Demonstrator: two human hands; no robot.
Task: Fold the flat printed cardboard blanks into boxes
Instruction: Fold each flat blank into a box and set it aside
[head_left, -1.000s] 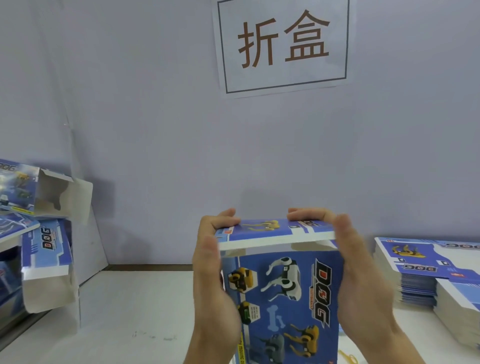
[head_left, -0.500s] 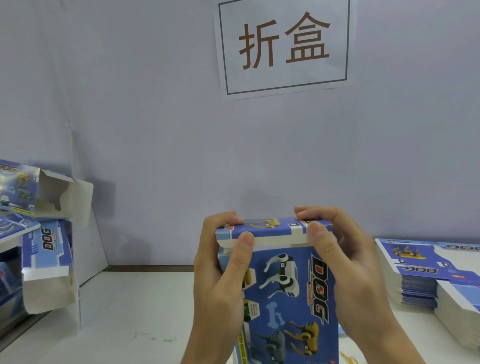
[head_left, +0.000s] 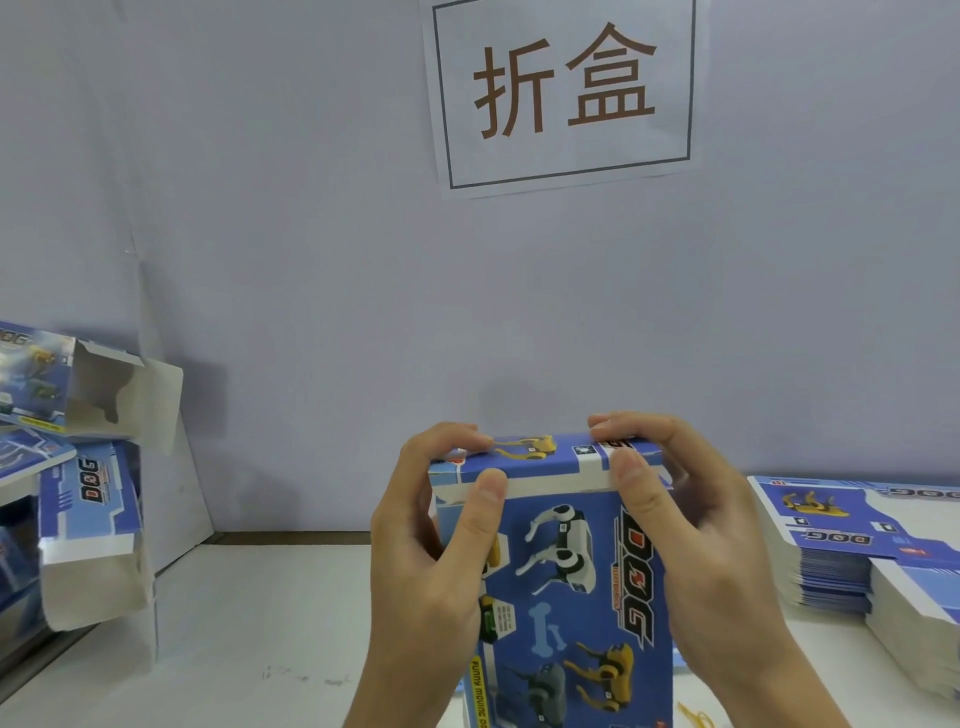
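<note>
A blue printed box (head_left: 566, 587) with robot dogs and the word DOG stands upright in front of me. My left hand (head_left: 431, 545) grips its upper left corner, fingers curled over the top flap and thumb pressing the white tuck edge at the front. My right hand (head_left: 691, 535) grips the upper right corner the same way, thumb on the front edge. The top flap lies folded down over the opening. The box's lower end is out of view.
A stack of flat printed blanks (head_left: 852, 540) lies on the white table (head_left: 260, 623) at the right. Folded boxes with open ends (head_left: 88, 525) pile up at the left edge. A paper sign (head_left: 563, 93) hangs on the grey wall behind.
Both thumbs have come round to the front and pushed the top flap down; its white tuck edge now sits closer against the box front.
</note>
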